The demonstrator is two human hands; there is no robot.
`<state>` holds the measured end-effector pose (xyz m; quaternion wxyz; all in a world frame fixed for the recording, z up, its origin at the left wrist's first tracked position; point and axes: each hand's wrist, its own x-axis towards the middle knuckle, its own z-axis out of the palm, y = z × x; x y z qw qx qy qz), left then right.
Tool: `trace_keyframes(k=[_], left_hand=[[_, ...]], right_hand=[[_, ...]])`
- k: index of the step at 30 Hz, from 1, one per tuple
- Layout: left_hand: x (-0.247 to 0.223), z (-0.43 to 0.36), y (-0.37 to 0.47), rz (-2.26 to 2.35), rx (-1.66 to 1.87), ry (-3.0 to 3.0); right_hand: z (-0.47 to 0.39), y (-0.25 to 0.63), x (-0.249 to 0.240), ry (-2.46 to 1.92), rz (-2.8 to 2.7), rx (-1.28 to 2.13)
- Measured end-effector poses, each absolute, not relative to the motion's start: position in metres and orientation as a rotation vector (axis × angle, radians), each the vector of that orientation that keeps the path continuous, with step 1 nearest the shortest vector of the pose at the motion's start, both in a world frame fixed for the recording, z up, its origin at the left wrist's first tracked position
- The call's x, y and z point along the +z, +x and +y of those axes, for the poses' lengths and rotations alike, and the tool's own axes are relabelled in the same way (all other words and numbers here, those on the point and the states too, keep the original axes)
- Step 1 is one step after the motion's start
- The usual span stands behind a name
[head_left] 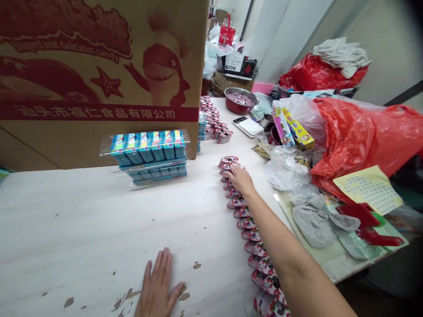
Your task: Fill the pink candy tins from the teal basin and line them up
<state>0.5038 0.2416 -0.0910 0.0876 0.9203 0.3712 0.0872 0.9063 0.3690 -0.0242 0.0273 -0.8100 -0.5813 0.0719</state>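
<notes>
My left hand lies flat on the white table near the front edge of the view, fingers spread, holding nothing. A long row of small pink and red packs runs from the bottom of the view away from me. Over the far end of that row reaches my right hand, its fingertips on the packs there. Its fingers are partly apart and no pack is lifted. Part of the row is hidden under my right forearm.
A large printed carton stands at the back left, with wrapped blue packs before it. More pink packs, a steel bowl, a white scale, red bags and a grey glove lie beyond or right.
</notes>
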Motion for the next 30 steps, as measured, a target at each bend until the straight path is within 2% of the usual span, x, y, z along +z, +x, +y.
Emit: trace_keyframes(k=[3, 7, 13, 18, 23, 28, 30], left_hand=[[-0.092, 0.242, 0.503, 1.094, 0.276, 2.779], [-0.093, 0.243, 0.501, 1.075, 0.284, 2.839], [-0.089, 0.243, 0.501, 1.076, 0.214, 2.828], [-0.087, 0.244, 0.503, 1.104, 0.217, 2.787], [-0.086, 0.241, 0.503, 1.116, 0.207, 2.732], [-0.089, 0.236, 0.501, 1.100, 0.253, 2.607], [-0.091, 0.236, 0.501, 1.072, 0.309, 2.513]], right_hand=[[0.399, 0.911, -0.019, -2.650, -1.595, 0.160], [0.449, 0.913, -0.018, -2.966, -1.334, 0.356], [0.474, 0.880, -0.020, -2.853, -1.876, 0.500], [0.448, 0.850, -0.018, -2.799, -2.073, 0.397], [0.423, 0.857, -0.011, -2.619, -1.925, 0.324], [0.353, 0.847, 0.031, -2.394, -1.503, 0.234], [0.300, 0.818, 0.051, -2.248, -1.501, 0.376]])
